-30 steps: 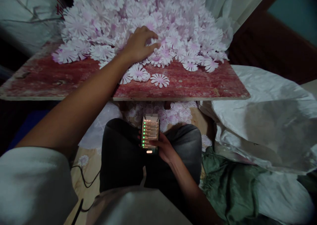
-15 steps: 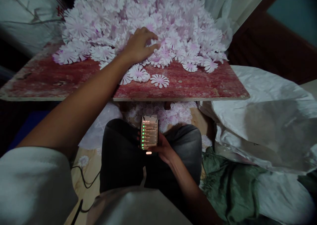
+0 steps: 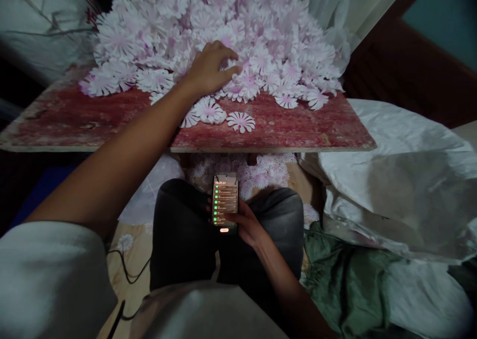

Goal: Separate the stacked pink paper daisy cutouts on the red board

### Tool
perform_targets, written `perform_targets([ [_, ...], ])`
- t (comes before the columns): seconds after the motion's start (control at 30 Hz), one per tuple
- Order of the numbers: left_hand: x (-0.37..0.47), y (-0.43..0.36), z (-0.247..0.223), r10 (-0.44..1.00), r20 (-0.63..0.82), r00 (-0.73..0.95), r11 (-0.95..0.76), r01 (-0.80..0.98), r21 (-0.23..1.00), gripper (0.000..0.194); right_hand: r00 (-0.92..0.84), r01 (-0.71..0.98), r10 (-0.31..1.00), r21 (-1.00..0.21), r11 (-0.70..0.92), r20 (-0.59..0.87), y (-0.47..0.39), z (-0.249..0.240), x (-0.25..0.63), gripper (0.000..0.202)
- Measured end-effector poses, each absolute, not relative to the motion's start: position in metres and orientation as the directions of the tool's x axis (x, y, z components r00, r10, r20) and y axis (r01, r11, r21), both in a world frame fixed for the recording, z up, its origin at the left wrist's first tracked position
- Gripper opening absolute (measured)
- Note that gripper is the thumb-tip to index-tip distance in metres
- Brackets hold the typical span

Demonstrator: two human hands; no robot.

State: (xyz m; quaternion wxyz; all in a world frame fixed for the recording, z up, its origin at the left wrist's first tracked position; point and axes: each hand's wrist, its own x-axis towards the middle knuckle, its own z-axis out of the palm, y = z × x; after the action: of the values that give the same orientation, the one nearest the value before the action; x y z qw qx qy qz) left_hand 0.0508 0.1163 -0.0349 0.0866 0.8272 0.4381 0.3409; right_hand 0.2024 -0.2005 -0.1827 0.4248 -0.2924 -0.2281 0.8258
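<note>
Your right hand (image 3: 249, 226) has slid its thumb slightly up the phone (image 3: 225, 200) since half a second ago, shifting the lit list, while your left hand (image 3: 208, 69) rests where it was.

At the upper left a pale sack (image 3: 44, 11) stands beside the red board (image 3: 63, 115). Your left forearm crosses the board, and your left hand lies on the front of the flower heap (image 3: 156, 26) at upper centre, half open, thumb and forefinger parted with nothing clearly between them; the other fingertips are hard to make out in this dim light. One loose flower (image 3: 240, 122) lies near the board's front edge.

Below centre, your right hand grips the phone between your knees, fingers wrapped behind, thumb over the lower screen. Scrolling looks like the step in hand; a further swipe would call for a steady grip and a free thumb. On the right lie a white sack (image 3: 410, 145) and green cloth (image 3: 343, 274).
</note>
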Motion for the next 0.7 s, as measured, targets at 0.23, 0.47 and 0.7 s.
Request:
perform_targets([
  [0.23, 0.0512, 0.1143, -0.0333, 0.788, 0.486, 0.378, -0.599, 0.655, 0.461, 0.036, -0.481, -0.577, 0.834, -0.619, -0.532, -0.27, -0.2006, -0.1826, 0.2037, 0.055],
  [0.47, 0.0514, 0.1145, -0.0339, 0.79, 0.483, 0.377, -0.592, 0.674, 0.441, 0.039, -0.483, -0.586, 0.831, -0.603, -0.541, -0.276, -0.2007, -0.1832, 0.2038, 0.055],
  [0.7, 0.051, 0.1161, -0.034, 0.795, 0.468, 0.386, -0.583, 0.698, 0.414, 0.047, -0.479, -0.589, 0.834, -0.604, -0.537, -0.275, -0.2007, -0.1859, 0.2043, 0.055],
])
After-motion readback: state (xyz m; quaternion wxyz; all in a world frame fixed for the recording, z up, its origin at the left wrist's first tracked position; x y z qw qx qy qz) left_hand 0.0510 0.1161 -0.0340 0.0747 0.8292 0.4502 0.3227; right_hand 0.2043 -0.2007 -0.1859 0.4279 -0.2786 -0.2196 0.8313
